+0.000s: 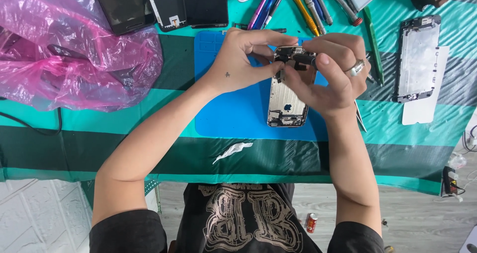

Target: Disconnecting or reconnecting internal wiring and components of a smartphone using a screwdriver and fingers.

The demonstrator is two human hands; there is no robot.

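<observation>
— Where both hands meet, what are they holding?

— An opened phone shell (286,101) lying on a blue mat (223,109), on a tabletop (99,144) covered in green striped cloth. The left hand (238,59) pinches its top edge with curled fingers, likely to steady it. The right hand (330,72), wearing a ring, closes thumb and fingers around a small dark part (298,58) at that same end.

— What lies nearby?

— Screwdrivers (308,4) beyond the mat, a bare metal phone frame (417,59) to the right, a pink plastic bag (74,49) to the left.
</observation>
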